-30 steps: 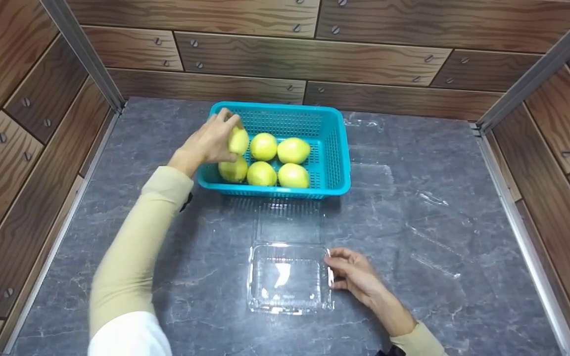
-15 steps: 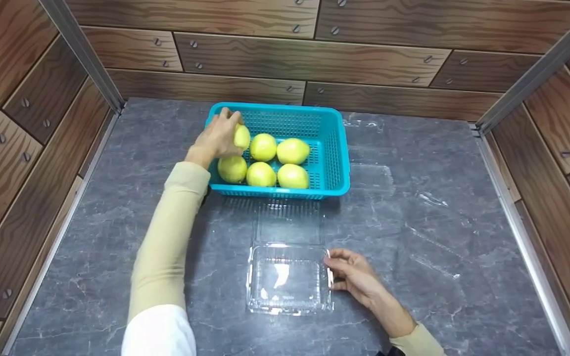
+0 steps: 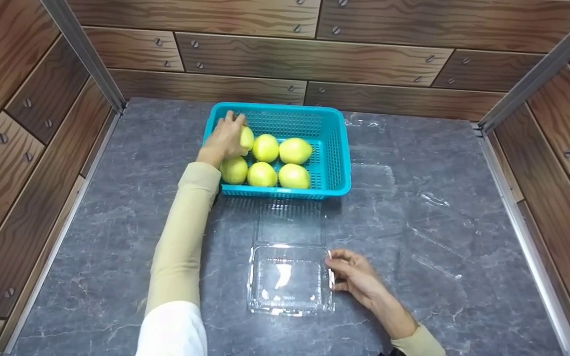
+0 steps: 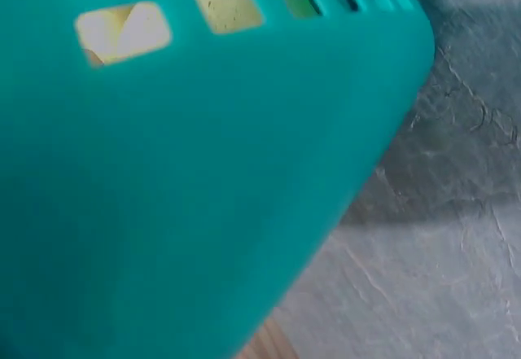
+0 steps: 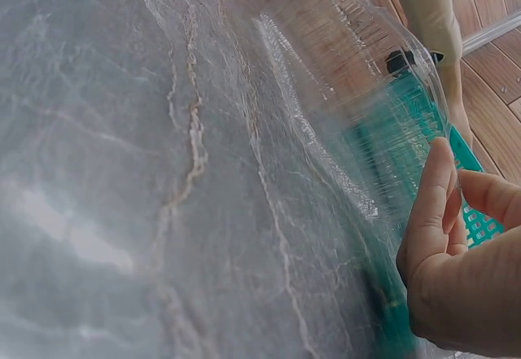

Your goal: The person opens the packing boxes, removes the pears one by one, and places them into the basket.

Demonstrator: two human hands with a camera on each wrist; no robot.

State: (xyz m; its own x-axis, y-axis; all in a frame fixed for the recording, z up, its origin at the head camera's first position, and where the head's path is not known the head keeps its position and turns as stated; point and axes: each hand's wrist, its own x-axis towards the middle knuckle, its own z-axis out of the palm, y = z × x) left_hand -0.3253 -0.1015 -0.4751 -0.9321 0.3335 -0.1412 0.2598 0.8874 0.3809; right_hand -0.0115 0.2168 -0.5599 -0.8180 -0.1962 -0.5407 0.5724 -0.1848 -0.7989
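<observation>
In the head view my left hand (image 3: 224, 137) reaches into the left end of a turquoise basket (image 3: 338, 148), its fingers curled round a yellow lemon (image 3: 248, 139). Several other lemons (image 3: 294, 176) lie in rows beside it. The basket's wall (image 4: 187, 172) nearly fills the left wrist view and hides the left hand there. An open clear plastic clamshell container (image 3: 287, 282) lies in front of the basket, its lid (image 3: 290, 225) folded back towards it. My right hand (image 3: 364, 282) pinches the container's right edge between thumb and fingers; the right wrist view shows this hand (image 5: 464, 269) too.
More clear plastic pieces, hard to make out, lie on the grey marbled table (image 3: 117, 237) at the right, one of them a faint clear container (image 3: 371, 178) beside the basket. Wood-patterned panels (image 3: 309, 59) enclose the back and both sides.
My left hand and its lemon have shifted slightly right within the basket, and the left forearm has swung right. The right hand and the clamshell container stay in place.
</observation>
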